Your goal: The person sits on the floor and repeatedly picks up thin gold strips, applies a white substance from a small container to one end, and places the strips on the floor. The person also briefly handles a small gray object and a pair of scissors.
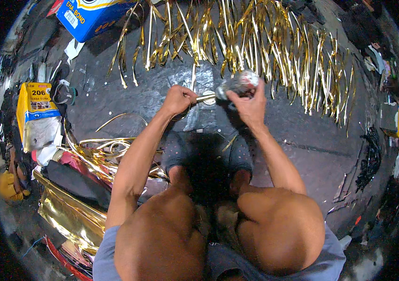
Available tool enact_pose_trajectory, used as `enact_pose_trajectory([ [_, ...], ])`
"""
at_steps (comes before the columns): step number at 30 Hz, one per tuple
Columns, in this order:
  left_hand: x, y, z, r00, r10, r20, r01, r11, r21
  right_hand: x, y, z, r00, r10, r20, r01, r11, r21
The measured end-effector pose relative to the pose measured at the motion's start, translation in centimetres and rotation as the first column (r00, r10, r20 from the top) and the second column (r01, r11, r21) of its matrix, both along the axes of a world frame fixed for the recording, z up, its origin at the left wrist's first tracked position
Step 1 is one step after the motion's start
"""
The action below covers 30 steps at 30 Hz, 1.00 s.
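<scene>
Gold foil fringe (255,51) spread across dark floor (312,140); blue carton (89,16) at top left, contents not visible. My right hand (251,107) grips a crumpled silver foil bundle (239,83); left hand (178,99) closed on a thin stick (205,98) touching it.

You have two bare hands in view, your left hand (178,99) and your right hand (250,107). Between them sits one shiny crinkled silver foil bundle (240,82). One curtain of gold foil fringe strips (255,42) hangs above. You also have one blue cardboard box (91,16), one yellow and blue packet (36,112), and one folded gold foil sheet (70,215).
</scene>
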<state>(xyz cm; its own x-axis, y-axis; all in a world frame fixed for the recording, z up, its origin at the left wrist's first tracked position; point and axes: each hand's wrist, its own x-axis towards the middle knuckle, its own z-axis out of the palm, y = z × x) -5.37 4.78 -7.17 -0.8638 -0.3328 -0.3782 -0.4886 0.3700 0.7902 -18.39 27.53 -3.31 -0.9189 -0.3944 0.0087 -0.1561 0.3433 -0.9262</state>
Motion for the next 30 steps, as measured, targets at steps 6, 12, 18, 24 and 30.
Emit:
enact_pose_trajectory([
  [6,-1.4,1.1,-0.8,0.998,-0.029,0.051,0.035,0.992,-0.118,2.2,-2.4,-2.4,0.926,0.294,-0.236,-0.233,0.939,0.254],
  [12,-0.9,-1.3,13.6,0.815,-0.042,0.577,0.372,0.803,-0.466,3.1,-1.9,-2.5,0.879,0.333,-0.341,-0.247,0.93,0.272],
  [18,0.3,2.4,7.1,0.915,-0.109,-0.388,-0.024,0.946,-0.322,2.2,-0.8,-2.6,0.939,0.344,0.02,-0.344,0.935,0.082],
  [24,-1.4,5.8,2.8,0.925,-0.027,-0.38,-0.055,0.978,-0.202,-1.2,-1.0,-8.9,0.923,0.117,0.366,-0.177,0.975,0.133],
  [30,-1.1,5.4,1.4,0.873,-0.092,-0.478,-0.036,0.967,-0.253,-1.9,-2.9,-8.9,0.786,0.104,0.609,-0.046,0.993,-0.111],
])
